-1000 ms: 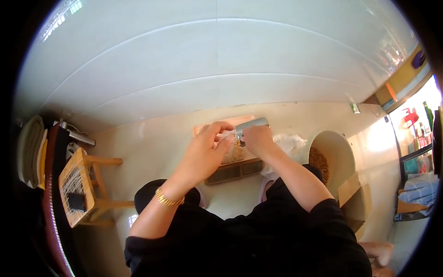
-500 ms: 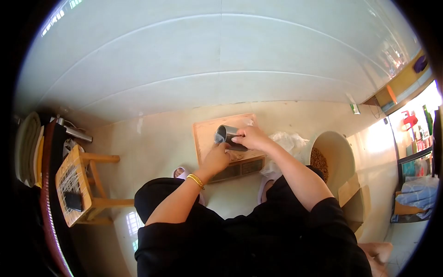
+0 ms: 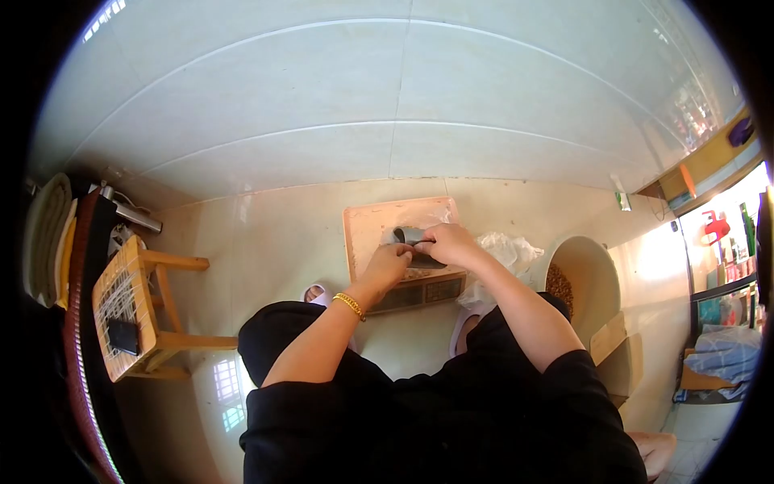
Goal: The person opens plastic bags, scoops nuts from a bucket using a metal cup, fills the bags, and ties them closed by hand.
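A metal cup is tilted over the orange top of a scale. My right hand is closed on the cup from the right. Beside its mouth, my left hand, with a gold bracelet at the wrist, has its fingers pinched together; what they hold is too small to make out. Clear plastic shows on the scale behind the cup. The scale's dark display panel faces my legs.
A crumpled plastic bag lies right of the scale, beside a round bucket with brown grains. An open cardboard box stands near it. On the left, a wooden stool holds a black object. Another person's bare skin shows lower right.
The cup has turned from upright-looking against the hands to lying tilted over the scale. My left hand has moved down, then up beside its mouth. The view has shifted slightly.
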The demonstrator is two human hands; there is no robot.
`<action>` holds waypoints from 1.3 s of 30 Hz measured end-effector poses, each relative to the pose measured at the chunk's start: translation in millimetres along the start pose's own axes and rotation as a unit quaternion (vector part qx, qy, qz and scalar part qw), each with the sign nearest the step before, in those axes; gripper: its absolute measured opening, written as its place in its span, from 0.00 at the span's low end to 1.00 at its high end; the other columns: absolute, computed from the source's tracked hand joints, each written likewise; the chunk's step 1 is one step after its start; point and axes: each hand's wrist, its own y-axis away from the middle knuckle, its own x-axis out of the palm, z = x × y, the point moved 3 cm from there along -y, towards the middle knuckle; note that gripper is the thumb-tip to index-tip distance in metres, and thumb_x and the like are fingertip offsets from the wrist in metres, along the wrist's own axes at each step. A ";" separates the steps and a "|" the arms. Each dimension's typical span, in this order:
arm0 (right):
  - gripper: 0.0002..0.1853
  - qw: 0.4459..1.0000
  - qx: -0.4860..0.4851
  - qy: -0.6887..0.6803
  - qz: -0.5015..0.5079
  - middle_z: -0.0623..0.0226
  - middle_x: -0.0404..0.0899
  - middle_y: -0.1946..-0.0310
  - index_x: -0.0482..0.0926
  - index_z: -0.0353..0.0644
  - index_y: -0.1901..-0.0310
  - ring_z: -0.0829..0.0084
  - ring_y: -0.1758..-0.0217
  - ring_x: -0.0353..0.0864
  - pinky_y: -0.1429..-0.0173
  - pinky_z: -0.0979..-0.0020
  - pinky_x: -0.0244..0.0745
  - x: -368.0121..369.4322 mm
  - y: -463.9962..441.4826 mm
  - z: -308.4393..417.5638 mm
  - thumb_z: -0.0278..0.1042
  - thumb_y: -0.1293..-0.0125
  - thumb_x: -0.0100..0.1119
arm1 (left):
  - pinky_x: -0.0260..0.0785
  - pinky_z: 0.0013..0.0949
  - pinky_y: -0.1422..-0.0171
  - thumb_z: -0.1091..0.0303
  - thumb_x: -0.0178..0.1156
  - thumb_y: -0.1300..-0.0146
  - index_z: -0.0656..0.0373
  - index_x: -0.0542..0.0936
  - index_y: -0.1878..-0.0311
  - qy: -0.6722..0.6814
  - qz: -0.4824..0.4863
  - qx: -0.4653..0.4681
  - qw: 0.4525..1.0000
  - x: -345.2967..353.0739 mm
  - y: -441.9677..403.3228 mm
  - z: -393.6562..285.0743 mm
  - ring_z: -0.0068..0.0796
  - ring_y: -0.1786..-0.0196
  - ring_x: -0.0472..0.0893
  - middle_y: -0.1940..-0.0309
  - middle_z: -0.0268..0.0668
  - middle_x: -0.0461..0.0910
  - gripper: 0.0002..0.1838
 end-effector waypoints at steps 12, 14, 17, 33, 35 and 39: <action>0.11 0.980 -0.012 0.149 -0.135 0.55 0.82 0.68 0.84 0.43 0.65 0.53 0.62 0.82 0.59 0.58 0.76 4.0 -16.2 -23.9 0.41 0.41 0.59 | 0.69 0.27 0.62 0.64 0.47 0.34 0.65 0.62 0.33 0.017 -0.050 0.014 0.998 -6.4 -29.9 36.1 0.25 0.63 0.75 0.50 0.39 0.74 0.27; 0.09 0.977 -0.016 0.174 -0.122 0.56 0.83 0.68 0.84 0.44 0.66 0.55 0.62 0.83 0.58 0.58 0.76 13.0 -21.5 -27.3 0.37 0.41 0.58 | 0.69 0.27 0.61 0.64 0.47 0.33 0.65 0.60 0.32 0.062 -0.029 0.007 0.998 -8.2 -23.2 29.9 0.26 0.61 0.75 0.45 0.40 0.71 0.28; 0.08 0.970 -0.012 0.234 -0.062 0.57 0.83 0.67 0.85 0.44 0.67 0.58 0.60 0.83 0.59 0.60 0.77 30.2 -32.1 -27.6 0.33 0.42 0.56 | 0.70 0.28 0.60 0.63 0.47 0.32 0.65 0.59 0.31 0.151 -0.004 -0.003 0.988 -7.5 -6.3 15.2 0.29 0.57 0.77 0.40 0.41 0.67 0.29; 0.10 0.978 0.062 0.201 -0.001 0.55 0.83 0.61 0.84 0.43 0.64 0.60 0.54 0.83 0.53 0.64 0.77 46.8 -55.1 -17.6 0.36 0.43 0.57 | 0.69 0.27 0.63 0.65 0.48 0.33 0.64 0.59 0.31 0.131 0.017 -0.021 0.991 -15.6 6.4 4.6 0.27 0.65 0.80 0.50 0.40 0.75 0.28; 0.12 0.990 0.047 0.115 -0.070 0.53 0.82 0.67 0.83 0.40 0.66 0.61 0.61 0.82 0.58 0.63 0.75 39.5 -62.4 -40.7 0.39 0.44 0.58 | 0.70 0.27 0.63 0.65 0.48 0.34 0.64 0.59 0.31 0.130 0.012 -0.023 0.991 -16.9 9.1 5.9 0.26 0.65 0.80 0.50 0.40 0.75 0.29; 0.15 0.999 0.028 -0.020 0.001 0.56 0.82 0.70 0.83 0.40 0.67 0.64 0.66 0.80 0.61 0.65 0.73 14.0 -51.2 -58.8 0.45 0.44 0.61 | 0.70 0.27 0.63 0.65 0.48 0.34 0.64 0.59 0.31 0.106 0.017 -0.035 0.994 -12.9 6.0 7.8 0.26 0.64 0.79 0.48 0.40 0.74 0.29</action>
